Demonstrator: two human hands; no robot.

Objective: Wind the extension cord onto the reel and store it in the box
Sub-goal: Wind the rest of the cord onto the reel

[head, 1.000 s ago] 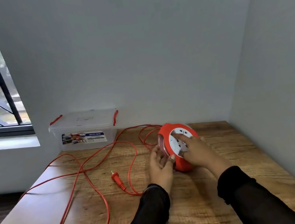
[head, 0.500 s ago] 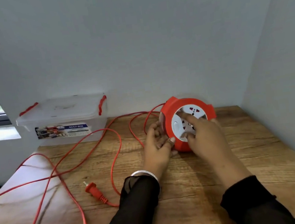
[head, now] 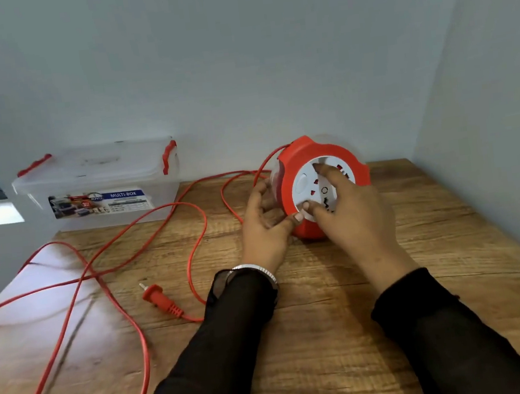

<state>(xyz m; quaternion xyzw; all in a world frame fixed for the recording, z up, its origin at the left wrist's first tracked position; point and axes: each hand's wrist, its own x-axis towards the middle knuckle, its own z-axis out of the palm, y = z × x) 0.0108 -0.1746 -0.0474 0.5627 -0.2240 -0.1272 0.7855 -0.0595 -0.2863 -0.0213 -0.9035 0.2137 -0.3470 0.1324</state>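
Winding has barely begun: the left hand (head: 266, 225) clasps the reel (head: 309, 158) upright, and the right hand (head: 351, 209) presses fingers on its white face, seemingly to turn it. The cord (head: 188, 205) sprawls across the bench (head: 332, 334).

The reel (head: 316, 187) now stands further back on the worktop (head: 327, 286), nearer the wall and tipped more upright. The right hand (head: 351, 215) lies flatter over its white face, and the left hand (head: 265, 225) cups its rim.
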